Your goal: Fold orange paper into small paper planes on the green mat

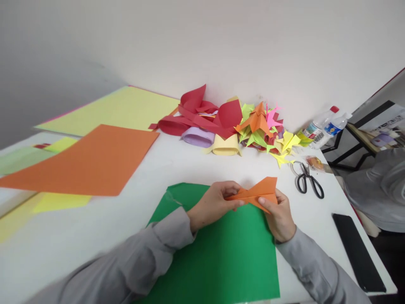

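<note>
Between my two hands is a folded orange paper piece [264,188], shaped like a small paper plane with a flared end. My left hand [217,202] pinches its narrow left end between thumb and fingers. On the wide right end, my right hand [280,215] has its thumb on top, with the fingers mostly hidden behind the paper. Both hands hold it just over a large green sheet [221,257] that lies on the white table [133,236]. Part of the green sheet is covered by my left sleeve.
Orange [91,162] and yellow sheets [114,109] lie left. Red paper loops [196,112] and folded paper figures [257,122] are heaped by the wall. Scissors [306,179], plastic bottles [325,124] and a black phone-like slab [357,251] lie right. Someone in grey clothing [376,190] appears beyond the edge.
</note>
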`<control>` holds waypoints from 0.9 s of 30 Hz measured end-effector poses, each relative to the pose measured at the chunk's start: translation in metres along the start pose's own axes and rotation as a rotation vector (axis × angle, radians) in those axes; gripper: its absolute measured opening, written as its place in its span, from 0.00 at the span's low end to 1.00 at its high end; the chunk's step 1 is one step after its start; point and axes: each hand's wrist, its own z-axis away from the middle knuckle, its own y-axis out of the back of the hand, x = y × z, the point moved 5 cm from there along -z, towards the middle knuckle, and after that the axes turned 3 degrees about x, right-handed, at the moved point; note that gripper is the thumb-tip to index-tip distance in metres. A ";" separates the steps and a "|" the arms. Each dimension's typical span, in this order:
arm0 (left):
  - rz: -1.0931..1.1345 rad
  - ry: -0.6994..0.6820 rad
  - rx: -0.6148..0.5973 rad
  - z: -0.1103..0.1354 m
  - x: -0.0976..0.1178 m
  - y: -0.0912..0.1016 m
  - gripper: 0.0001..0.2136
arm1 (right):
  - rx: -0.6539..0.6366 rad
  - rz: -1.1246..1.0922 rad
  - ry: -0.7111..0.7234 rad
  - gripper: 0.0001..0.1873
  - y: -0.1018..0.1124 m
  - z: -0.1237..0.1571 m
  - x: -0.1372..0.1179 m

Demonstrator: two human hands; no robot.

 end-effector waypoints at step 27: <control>-0.114 0.185 -0.175 0.011 -0.003 -0.012 0.15 | -0.053 -0.017 -0.040 0.12 -0.002 0.003 -0.003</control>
